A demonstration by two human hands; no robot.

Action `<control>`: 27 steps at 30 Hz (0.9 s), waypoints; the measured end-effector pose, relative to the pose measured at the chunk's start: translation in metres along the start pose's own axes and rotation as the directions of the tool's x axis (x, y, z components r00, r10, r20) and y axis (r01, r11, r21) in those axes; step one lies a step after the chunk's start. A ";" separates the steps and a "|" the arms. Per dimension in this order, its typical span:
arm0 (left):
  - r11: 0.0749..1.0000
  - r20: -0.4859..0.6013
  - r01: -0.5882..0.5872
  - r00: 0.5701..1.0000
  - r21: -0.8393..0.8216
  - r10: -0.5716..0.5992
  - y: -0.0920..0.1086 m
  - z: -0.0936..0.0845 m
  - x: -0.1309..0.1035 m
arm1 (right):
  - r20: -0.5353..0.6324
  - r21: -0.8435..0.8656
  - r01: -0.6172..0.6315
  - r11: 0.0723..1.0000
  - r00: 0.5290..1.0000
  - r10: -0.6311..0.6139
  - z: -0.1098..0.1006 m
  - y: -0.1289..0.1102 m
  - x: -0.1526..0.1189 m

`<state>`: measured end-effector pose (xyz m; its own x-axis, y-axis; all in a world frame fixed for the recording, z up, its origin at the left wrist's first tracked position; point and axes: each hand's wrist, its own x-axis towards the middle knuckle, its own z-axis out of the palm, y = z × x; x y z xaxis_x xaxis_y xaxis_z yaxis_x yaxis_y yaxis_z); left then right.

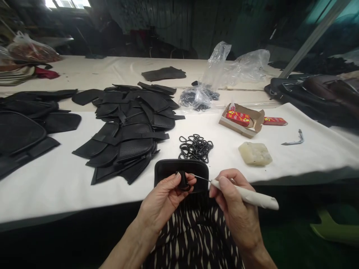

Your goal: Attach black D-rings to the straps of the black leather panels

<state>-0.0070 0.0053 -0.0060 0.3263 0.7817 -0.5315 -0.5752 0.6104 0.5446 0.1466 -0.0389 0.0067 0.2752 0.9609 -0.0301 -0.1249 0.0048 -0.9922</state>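
Note:
Between the fingers of my left hand [165, 194] is a folded black strap [183, 181], with a dark ring showing at its lower end. Behind it a black leather piece [165, 168] with a raised rim rests at the table's front edge. My right hand [237, 209] is closed around the pale handle of an awl [252, 196]. Its thin metal shaft points left, and the tip reaches the fingers of my left hand by the strap. Whether the tip has entered the strap is hidden. Just beyond lies a heap of black D-rings [196, 147].
Black leather pieces [134, 138] are piled to the left. At right are a yellowish block [255, 154], a cardboard box [241, 123] with red packets, and a small bent metal tool [294, 139]. Clear plastic bags [221, 71] lie farther back on the white-covered table [70, 201].

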 end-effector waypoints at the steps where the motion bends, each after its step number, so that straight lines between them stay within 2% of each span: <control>1: 1.000 0.019 -0.003 1.000 0.003 0.003 0.000 -0.001 0.000 | -0.003 0.003 0.008 1.000 1.000 -0.008 0.003 0.001 0.001; 10: 0.999 0.103 -0.036 0.994 -0.004 0.036 -0.002 -0.005 0.001 | 0.025 -0.133 0.071 0.989 0.997 -0.068 0.014 0.004 0.006; 19: 0.999 0.099 -0.034 0.994 -0.011 0.035 -0.003 -0.005 0.002 | 0.033 -0.188 0.089 0.978 0.996 -0.084 0.020 0.003 0.006; 24: 0.999 0.096 -0.027 0.995 -0.031 0.030 -0.003 -0.004 0.001 | 0.114 -0.150 0.121 0.981 0.988 -0.104 0.017 0.008 0.006; 27: 0.997 0.060 -0.044 0.997 -0.056 0.047 -0.005 0.000 0.001 | 0.234 -0.179 0.176 0.968 0.963 -0.132 0.010 0.010 0.008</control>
<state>-0.0042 0.0035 -0.0096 0.3434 0.8160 -0.4650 -0.6301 0.5673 0.5302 0.1380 -0.0281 -0.0018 0.0589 0.9897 0.1307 0.0986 0.1245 -0.9873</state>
